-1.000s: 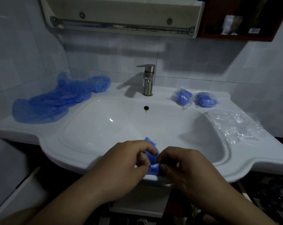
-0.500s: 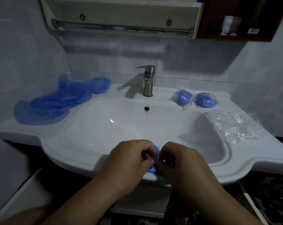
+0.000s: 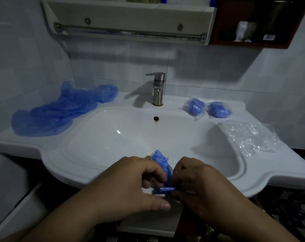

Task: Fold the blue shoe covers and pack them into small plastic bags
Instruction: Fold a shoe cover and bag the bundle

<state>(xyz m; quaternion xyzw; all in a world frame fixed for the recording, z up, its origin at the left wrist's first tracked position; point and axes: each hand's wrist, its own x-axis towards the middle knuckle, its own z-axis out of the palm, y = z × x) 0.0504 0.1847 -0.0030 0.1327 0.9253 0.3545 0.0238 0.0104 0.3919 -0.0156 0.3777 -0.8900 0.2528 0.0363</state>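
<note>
A loose heap of translucent blue plastic shoe covers [image 3: 60, 110] lay on the white ceramic sink's [image 3: 113, 173] left ledge. At its front rim, the left hand [image 3: 130, 186] and right hand [image 3: 198, 186] pinched a crumpled blue shoe cover [image 3: 161, 165] between curled fingers. Two bagged blue bundles [image 3: 207, 108] and empty clear plastic bags [image 3: 251, 137] occupied the right ledge.

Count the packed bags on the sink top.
2. The first packed bag sits just right of the faucet; the second packed bag lies beside it, further right. None seems hidden.
</note>
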